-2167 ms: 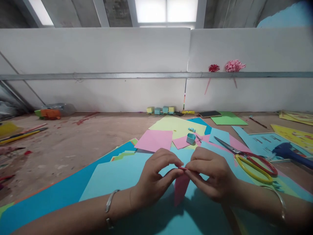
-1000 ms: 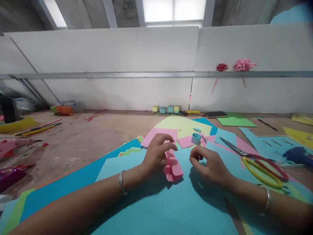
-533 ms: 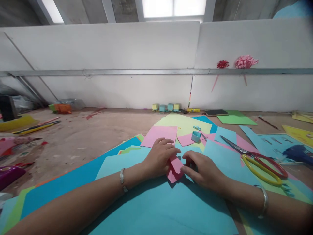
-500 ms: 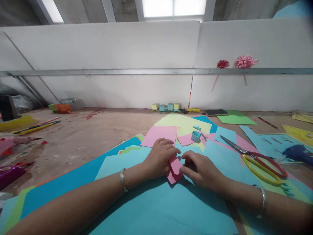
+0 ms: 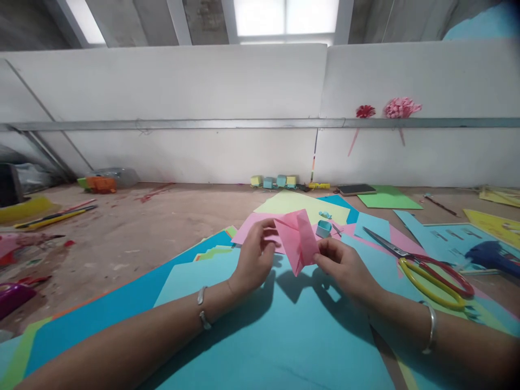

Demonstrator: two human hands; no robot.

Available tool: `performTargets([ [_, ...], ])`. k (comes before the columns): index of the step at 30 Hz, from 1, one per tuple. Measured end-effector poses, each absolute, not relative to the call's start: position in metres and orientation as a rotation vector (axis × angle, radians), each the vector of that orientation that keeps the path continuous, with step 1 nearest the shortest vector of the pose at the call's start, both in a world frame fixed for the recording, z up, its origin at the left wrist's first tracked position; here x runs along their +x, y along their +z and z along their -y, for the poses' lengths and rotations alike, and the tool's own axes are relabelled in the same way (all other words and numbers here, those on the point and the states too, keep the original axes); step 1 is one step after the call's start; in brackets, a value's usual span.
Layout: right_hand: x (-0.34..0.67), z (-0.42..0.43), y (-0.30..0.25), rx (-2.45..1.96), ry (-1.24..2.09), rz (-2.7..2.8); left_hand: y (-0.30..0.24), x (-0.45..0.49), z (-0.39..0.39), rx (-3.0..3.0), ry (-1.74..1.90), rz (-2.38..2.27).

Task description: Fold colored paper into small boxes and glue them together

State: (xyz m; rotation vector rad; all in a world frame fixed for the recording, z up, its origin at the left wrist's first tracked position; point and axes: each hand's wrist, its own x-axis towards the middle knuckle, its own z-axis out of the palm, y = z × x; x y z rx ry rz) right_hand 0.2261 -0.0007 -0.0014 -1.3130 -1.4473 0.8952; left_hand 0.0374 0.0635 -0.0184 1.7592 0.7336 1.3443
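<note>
- Left hand [image 5: 255, 259] and right hand [image 5: 343, 264] pinch a folded pink paper [image 5: 298, 238] between fingertips, lifted off the light-blue sheet [image 5: 264, 341] (shadow below).
- Scissors [image 5: 422, 264] lie toward the tabletop's right edge; small blue paper box [image 5: 323, 228] just beyond the paper.

Both forearms come in from the bottom of the frame and they're bare, no sleeves showing anywhere. Each wrist has a plain silver metal bangle: the left silver bangle [image 5: 202, 315] sits lower middle of the frame, just behind the left hand [image 5: 254, 260], and the right silver bangle [image 5: 429, 336] is lower right, well back from the right hand [image 5: 345, 266]. No rings that I can make out.
</note>
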Motion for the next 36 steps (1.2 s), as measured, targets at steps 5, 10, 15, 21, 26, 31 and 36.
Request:
performTargets([
  [5,0.224,0.002,-0.004,-1.261,0.903,1.465,-0.012,0.040,-0.053,1.505,0.799,-0.477],
  [10,0.223,0.005,-0.009,-1.305,0.816,1.603,-0.015,0.039,-0.049,1.517,0.774,-0.457],
  [15,0.219,0.015,-0.009,-1.246,0.633,1.898,-0.019,0.042,-0.049,1.516,0.843,-0.563],
  [21,0.221,0.014,-0.009,-1.262,0.574,1.969,-0.015,0.044,-0.044,1.677,0.877,-0.542],
  [26,0.223,0.011,-0.015,-1.141,0.448,2.069,-0.013,0.042,-0.040,1.958,0.925,-0.499],
  [31,0.224,0.010,-0.017,-1.125,0.383,2.118,-0.018,0.039,-0.042,1.989,0.965,-0.465],
  [36,0.232,0.010,-0.003,-1.032,0.170,1.989,-0.014,0.036,-0.043,2.075,1.013,-0.556],
])
